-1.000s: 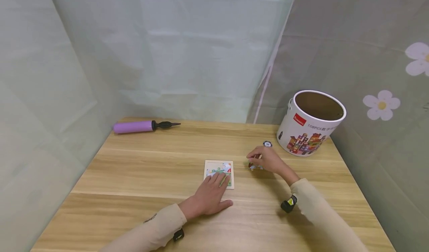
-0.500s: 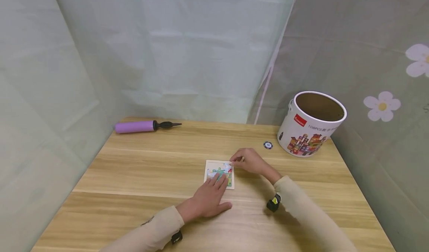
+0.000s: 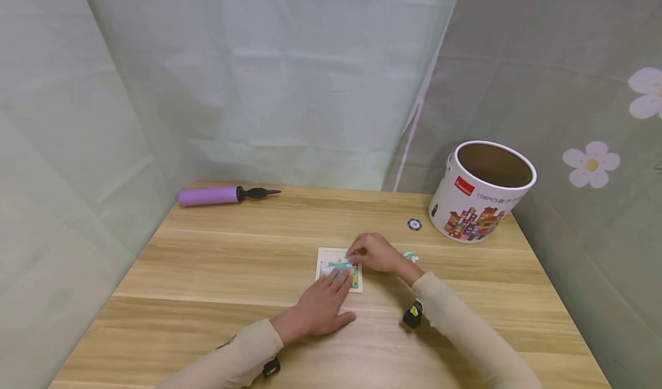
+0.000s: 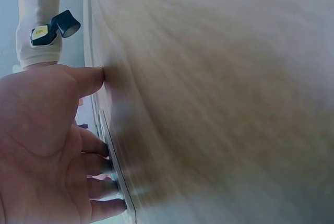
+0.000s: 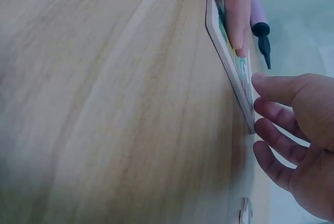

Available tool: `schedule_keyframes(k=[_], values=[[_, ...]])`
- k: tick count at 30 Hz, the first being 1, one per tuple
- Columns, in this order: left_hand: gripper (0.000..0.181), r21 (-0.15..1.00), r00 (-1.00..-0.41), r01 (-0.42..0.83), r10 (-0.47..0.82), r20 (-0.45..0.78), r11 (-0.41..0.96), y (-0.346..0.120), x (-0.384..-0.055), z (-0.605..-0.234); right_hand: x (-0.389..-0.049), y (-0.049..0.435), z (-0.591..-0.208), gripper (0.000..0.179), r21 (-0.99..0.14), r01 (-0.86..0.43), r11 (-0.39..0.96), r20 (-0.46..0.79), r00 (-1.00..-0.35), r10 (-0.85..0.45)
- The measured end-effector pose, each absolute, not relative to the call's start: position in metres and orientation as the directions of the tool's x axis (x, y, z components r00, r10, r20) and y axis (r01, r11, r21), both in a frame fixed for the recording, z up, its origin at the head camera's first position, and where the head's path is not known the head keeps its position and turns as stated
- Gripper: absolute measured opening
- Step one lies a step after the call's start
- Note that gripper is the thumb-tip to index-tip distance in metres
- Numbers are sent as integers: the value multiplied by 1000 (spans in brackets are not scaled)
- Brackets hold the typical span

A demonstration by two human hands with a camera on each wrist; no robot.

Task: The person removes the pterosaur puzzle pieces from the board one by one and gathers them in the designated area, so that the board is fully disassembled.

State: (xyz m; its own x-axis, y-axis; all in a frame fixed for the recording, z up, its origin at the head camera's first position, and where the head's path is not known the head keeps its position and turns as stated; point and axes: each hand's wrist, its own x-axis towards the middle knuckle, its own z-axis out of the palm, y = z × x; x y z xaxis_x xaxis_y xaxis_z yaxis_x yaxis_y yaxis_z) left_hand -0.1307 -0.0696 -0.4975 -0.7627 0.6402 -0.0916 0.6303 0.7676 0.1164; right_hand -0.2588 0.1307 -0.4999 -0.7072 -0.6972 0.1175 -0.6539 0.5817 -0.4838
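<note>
A small square jigsaw puzzle in a pale wooden tray (image 3: 323, 253) lies on the table, its picture green, white and blue. My left hand (image 3: 322, 304) rests on its lower part with straight fingers, covering some of the picture; the left wrist view shows the fingertips along the tray edge (image 4: 121, 176). At the tray's upper right, my right hand (image 3: 376, 253) pinches a whitish-blue puzzle piece (image 3: 347, 256), mostly hidden by the fingertips. In the right wrist view the thumb and curled fingers (image 5: 276, 112) are by the tray's far side.
Loose puzzle material (image 3: 411, 257) lies beside my right wrist, partly hidden. Behind it is a dark-rimmed round chip (image 3: 414, 224). A white bucket (image 3: 468, 211) stands at the back right, and a purple hand pump (image 3: 209, 196) lies at the back left.
My right hand has moved left from the loose pieces to the tray's upper right, then slightly farther in over it. The left hand stays on the puzzle.
</note>
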Motion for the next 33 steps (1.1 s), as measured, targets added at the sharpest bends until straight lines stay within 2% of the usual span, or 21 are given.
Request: schedule_keyframes(k=[8, 23, 33], values=[[77, 117, -761, 633, 643, -84, 765, -70, -131, -498, -262, 126, -505, 8, -482, -675, 558, 109, -678, -727], [77, 97, -753, 650, 656, -49, 754, -70, -133, -501, -259, 126, -505, 4, -472, -675, 567, 125, -688, -715], [77, 113, -764, 633, 642, -67, 766, -69, -132, -502, -258, 125, -503, 10, -571, -579, 582, 132, -764, -631]])
